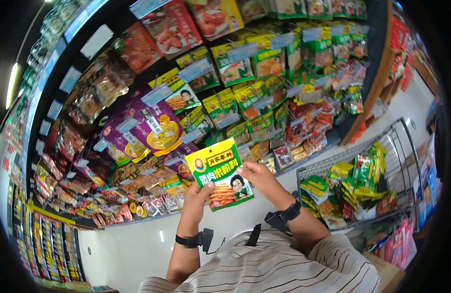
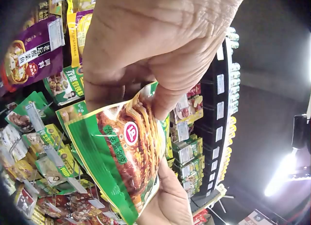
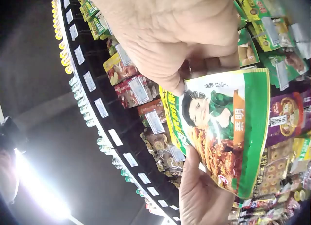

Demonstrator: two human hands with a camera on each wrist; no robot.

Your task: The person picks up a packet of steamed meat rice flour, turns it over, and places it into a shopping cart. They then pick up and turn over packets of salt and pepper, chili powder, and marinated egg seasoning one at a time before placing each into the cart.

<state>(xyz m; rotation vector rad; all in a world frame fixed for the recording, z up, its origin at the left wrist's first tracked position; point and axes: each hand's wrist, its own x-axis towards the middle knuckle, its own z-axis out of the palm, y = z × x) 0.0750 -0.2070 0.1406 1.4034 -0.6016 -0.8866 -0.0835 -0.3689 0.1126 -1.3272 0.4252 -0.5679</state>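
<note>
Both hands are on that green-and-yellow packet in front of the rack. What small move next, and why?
I'd probably have the left hand let go of the packet, leaving it to the right hand. Both thumbs pin its front, and the right hand is nearer the wire cart, where similar packets lie heaped, so carrying it there looks easiest one-handed.

Short-sleeved pale shirt [image 1: 269, 266] with thin dark stripes. Beyond the shirt's far edge: black left wristband [image 1: 186, 241] and right wristband [image 1: 292, 211], each with 1 boxy black module [image 1: 206, 239]. At that edge: 1 black strap [image 1: 253, 236].
</note>
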